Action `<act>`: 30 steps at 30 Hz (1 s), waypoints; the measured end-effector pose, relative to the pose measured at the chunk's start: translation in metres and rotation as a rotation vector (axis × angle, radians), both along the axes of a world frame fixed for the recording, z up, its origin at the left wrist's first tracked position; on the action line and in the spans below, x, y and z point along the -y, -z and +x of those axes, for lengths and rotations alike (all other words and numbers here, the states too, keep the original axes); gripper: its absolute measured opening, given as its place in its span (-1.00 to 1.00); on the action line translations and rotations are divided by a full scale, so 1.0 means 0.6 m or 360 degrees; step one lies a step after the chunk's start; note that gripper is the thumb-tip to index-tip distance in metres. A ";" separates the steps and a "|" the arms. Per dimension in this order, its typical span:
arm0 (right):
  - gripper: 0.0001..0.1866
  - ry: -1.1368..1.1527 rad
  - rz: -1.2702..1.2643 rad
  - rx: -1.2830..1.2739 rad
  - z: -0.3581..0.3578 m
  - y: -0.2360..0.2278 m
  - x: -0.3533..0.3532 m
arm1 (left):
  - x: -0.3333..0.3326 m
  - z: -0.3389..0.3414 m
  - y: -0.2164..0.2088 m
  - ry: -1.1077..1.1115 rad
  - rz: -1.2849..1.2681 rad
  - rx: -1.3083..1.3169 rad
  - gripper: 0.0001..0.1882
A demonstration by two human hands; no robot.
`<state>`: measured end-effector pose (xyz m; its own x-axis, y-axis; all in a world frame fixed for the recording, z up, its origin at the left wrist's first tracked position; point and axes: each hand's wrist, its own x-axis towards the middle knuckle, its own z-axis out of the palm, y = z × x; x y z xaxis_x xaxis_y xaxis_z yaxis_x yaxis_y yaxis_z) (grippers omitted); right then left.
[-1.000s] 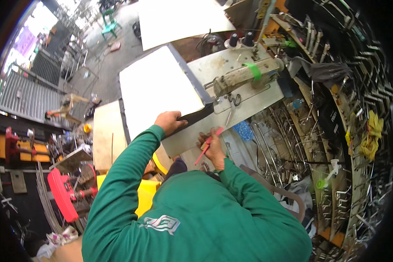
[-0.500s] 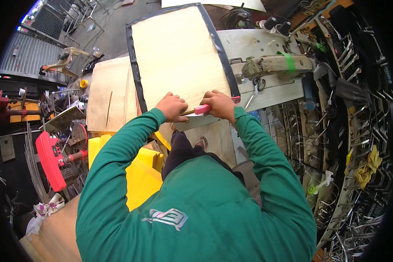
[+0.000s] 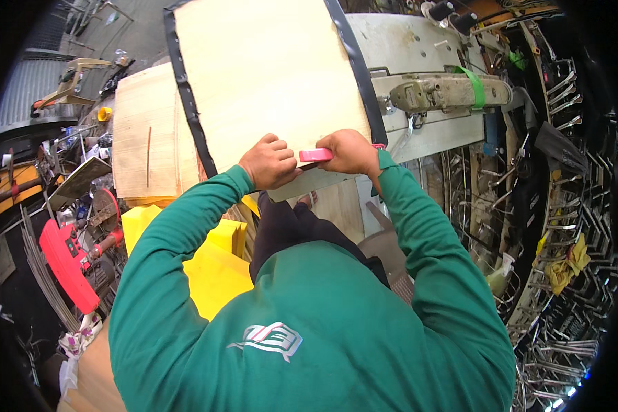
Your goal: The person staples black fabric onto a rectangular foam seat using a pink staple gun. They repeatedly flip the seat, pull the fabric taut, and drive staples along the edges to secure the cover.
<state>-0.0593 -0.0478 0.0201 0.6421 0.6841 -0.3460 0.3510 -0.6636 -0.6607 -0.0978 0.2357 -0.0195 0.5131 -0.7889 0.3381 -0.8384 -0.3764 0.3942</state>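
A pale wooden board [image 3: 268, 75] with black edging [image 3: 191, 113] along its sides lies across the work surface in front of me. My left hand [image 3: 271, 163] is closed at the board's near edge, fingers curled over and pinching the dark edging there. Just to its right, my right hand [image 3: 350, 156] wraps round a pink tool [image 3: 316, 155], blocky like a stapler. Its blunt end points at my left fingers, and its other end shows past my palm. My grip hides most of the tool, so its exact kind is unclear.
A grey machine arm with a green band [image 3: 453, 93] lies right of the board, near scissors [image 3: 408, 134]. Wooden sheets [image 3: 144, 137] and yellow foam-like blocks [image 3: 216, 268] are on the left, beside a red machine [image 3: 69, 264]. Racked metal tools [image 3: 563, 371] line the right.
The view has shifted, so the board sits higher in it. My right hand has turned over the pink tool and brought its end closer to my left hand, which keeps its hold on the edge.
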 end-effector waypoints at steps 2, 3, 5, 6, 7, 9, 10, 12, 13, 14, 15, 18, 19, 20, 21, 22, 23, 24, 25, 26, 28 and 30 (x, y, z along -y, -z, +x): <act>-0.69 0.0078 -0.0039 -0.0089 0.008 0.000 0.000 | 0.002 0.002 0.002 -0.0030 -0.0039 -0.0010 -0.72; -0.67 0.0100 -0.0051 -0.0131 0.010 0.000 0.000 | 0.003 0.003 0.002 -0.0042 -0.0046 -0.0040 -0.72; -0.64 0.0105 -0.0096 -0.0160 0.013 0.000 -0.003 | 0.003 0.006 -0.003 -0.0095 -0.0034 -0.0075 -0.73; -0.63 0.0100 -0.0130 -0.0159 0.013 -0.001 -0.004 | 0.004 0.006 -0.007 -0.0122 -0.0017 -0.0091 -0.74; -0.62 0.0106 -0.0115 -0.0118 0.013 -0.001 -0.006 | 0.003 0.004 -0.011 -0.0131 -0.0013 -0.0077 -0.75; -0.63 0.0100 -0.0150 -0.0069 0.011 -0.002 -0.011 | 0.006 0.000 -0.019 -0.0219 0.0079 -0.0093 -0.80; -0.64 0.0113 -0.0134 -0.0013 0.010 -0.004 -0.013 | 0.008 -0.003 -0.022 -0.0253 0.0112 -0.0092 -0.80; -0.63 0.0118 -0.0107 0.0039 0.007 -0.010 -0.017 | 0.014 -0.011 -0.026 -0.0443 0.0369 -0.0338 -0.75; -0.63 0.0123 -0.0168 0.0030 0.005 -0.015 -0.018 | 0.019 -0.011 -0.028 -0.0529 0.0439 -0.0385 -0.71; -0.64 0.0294 0.0003 0.0031 -0.002 -0.022 -0.018 | 0.020 -0.015 -0.030 -0.0622 0.0552 -0.0475 -0.66; -0.64 0.0470 0.0094 -0.0016 -0.015 -0.030 -0.020 | 0.026 -0.011 -0.032 -0.0826 0.0599 -0.0659 -0.31; -0.64 0.0994 0.0292 0.0148 -0.066 -0.051 -0.019 | 0.033 -0.001 -0.043 -0.0993 0.0556 -0.0857 0.04; -0.64 0.1138 0.0454 0.0306 -0.103 -0.055 -0.020 | 0.035 0.008 -0.047 -0.0996 0.0616 -0.0910 0.13; -0.63 0.1125 0.0462 0.0202 -0.140 -0.055 -0.022 | 0.036 0.012 -0.051 -0.0991 0.0683 -0.0965 0.13; -0.63 0.1084 0.0607 0.0203 -0.176 -0.051 -0.025 | 0.037 0.018 -0.054 -0.0971 0.0702 -0.0981 0.13; -0.61 0.1083 0.0478 0.0035 -0.215 -0.041 -0.034 | 0.037 0.022 -0.054 -0.0953 0.0723 -0.0997 0.13; -0.59 0.1079 0.0296 -0.0175 -0.243 -0.027 -0.045 | 0.037 0.024 -0.053 -0.0935 0.0737 -0.1001 0.13; -0.58 0.1081 0.0388 -0.0137 -0.261 -0.009 -0.054 | 0.036 0.024 -0.049 -0.0927 0.0758 -0.1000 0.12; -0.56 0.1091 0.0400 -0.0169 -0.271 0.009 -0.064 | 0.035 0.023 -0.044 -0.0917 0.0746 -0.0970 0.12; -0.54 0.1105 0.0352 -0.0264 -0.275 0.025 -0.075 | 0.033 0.021 -0.038 -0.0920 0.0732 -0.0978 0.10; -0.55 0.1078 0.0326 -0.0180 -0.264 0.046 -0.091 | 0.028 0.017 -0.027 -0.0915 0.0665 -0.0920 0.07; -0.54 0.1072 0.0221 -0.0093 -0.242 0.049 -0.105 | 0.024 0.018 -0.026 -0.0894 0.0676 -0.0973 0.04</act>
